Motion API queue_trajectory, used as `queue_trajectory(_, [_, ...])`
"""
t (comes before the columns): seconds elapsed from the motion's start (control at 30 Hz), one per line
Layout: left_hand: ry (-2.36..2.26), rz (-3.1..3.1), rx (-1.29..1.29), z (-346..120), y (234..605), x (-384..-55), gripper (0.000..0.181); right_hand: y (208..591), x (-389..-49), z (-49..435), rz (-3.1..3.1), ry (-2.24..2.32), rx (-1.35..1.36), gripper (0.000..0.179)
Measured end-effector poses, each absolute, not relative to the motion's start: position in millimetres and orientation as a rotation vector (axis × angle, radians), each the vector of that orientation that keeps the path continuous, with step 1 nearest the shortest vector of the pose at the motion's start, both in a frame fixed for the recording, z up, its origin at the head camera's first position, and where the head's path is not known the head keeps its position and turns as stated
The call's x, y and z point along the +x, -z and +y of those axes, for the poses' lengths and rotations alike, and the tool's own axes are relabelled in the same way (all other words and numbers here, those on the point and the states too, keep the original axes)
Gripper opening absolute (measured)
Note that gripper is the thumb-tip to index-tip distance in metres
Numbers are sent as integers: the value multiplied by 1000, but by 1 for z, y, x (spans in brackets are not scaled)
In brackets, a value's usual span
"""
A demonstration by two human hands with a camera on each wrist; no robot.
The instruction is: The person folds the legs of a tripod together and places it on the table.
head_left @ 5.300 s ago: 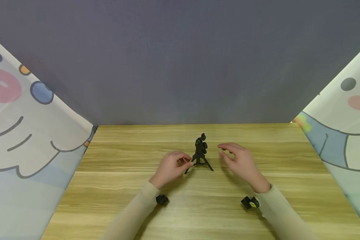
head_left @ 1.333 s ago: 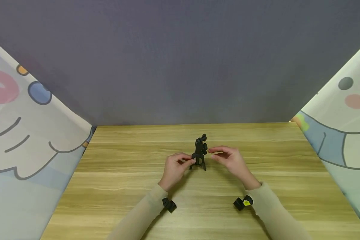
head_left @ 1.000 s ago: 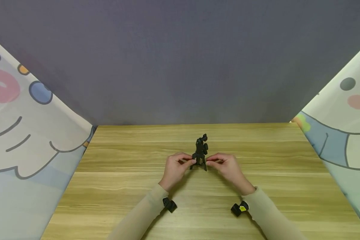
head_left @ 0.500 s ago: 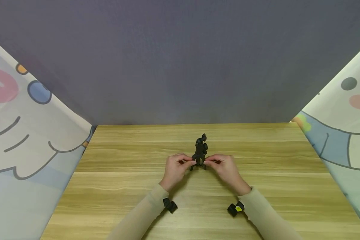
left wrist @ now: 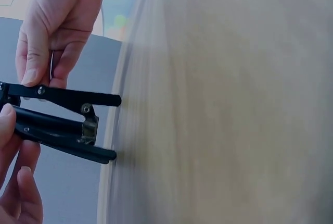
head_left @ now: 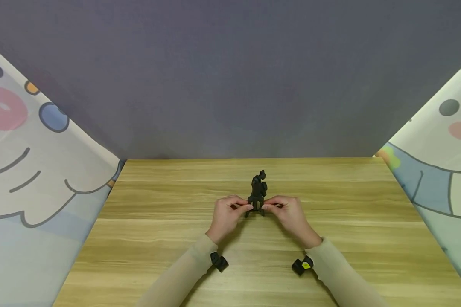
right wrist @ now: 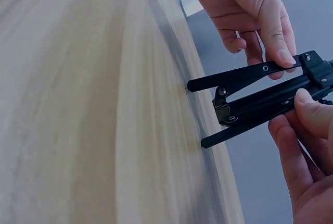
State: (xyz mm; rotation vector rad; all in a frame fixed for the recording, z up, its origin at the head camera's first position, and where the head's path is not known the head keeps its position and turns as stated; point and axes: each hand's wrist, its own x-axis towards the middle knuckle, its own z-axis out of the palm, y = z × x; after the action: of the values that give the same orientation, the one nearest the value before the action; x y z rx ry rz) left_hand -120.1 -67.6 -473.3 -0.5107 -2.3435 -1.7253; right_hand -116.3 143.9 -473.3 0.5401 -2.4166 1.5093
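A small black tripod (head_left: pixel 256 187) stands upright on the wooden table, its head at the top and its legs drawn fairly close to the centre post. From the left side, my left hand (head_left: pixel 224 215) pinches one leg between thumb and fingers. My right hand (head_left: pixel 290 215) pinches the leg on the opposite side in the same way. In the left wrist view, two legs (left wrist: pixel 99 99) flank the centre post, with a metal brace (left wrist: pixel 89 127) joined near its lower end. The right wrist view shows the brace (right wrist: pixel 222 112) too, while the tripod's head is mostly cut off.
The wood-grain table (head_left: pixel 157 192) spreads around both hands. A grey panel (head_left: pixel 230 85) rises behind its far edge, and cartoon-print cloths (head_left: pixel 30 183) hang on both sides. Each sleeve carries a small black wrist camera (head_left: pixel 220 262).
My right hand has come in from beside the tripod and now pinches its right leg. The legs stood wide apart earlier and are now nearer the post. My left hand keeps its hold.
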Motion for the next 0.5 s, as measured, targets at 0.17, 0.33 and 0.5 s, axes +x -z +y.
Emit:
queue_trajectory(0.17, [1723, -2334, -519, -69, 477, -122, 5, 474, -116, 145, -2441, -1558, 523, 7])
queue_trajectory(0.33, [1730, -2363, -496, -71, 475, -124, 7, 472, -117, 153, -2425, -1618, 495, 6])
queue_trajectory(0.5, [1698, -2403, -517, -76, 473, -129, 7, 474, -118, 163, -2394, -1611, 487, 8])
